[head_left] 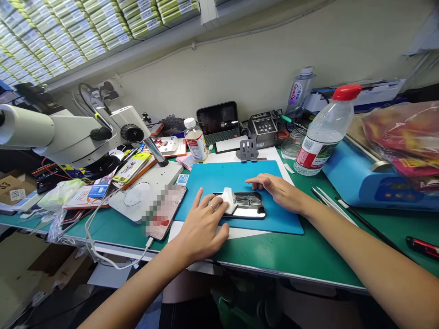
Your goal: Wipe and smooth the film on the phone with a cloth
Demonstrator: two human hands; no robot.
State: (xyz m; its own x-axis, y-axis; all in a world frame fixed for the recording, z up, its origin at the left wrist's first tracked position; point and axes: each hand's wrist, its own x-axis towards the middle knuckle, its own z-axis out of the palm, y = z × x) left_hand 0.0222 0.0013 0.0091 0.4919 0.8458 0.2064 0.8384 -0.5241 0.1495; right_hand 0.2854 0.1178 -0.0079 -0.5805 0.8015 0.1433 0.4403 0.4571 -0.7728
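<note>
Head view: my left hand [206,224], fingers spread, presses one white wipe [227,197] onto one phone [252,211] mid-mat [212,176]; my right hand [283,192], fingers apart, hovers empty to its right. Far left, one cardboard box [10,187] reads "S3".

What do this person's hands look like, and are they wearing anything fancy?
The left hand wears a thin, shiny ring on one finger. The right hand has no ring that I can see. No gloves, watches or sleeves show.
</note>
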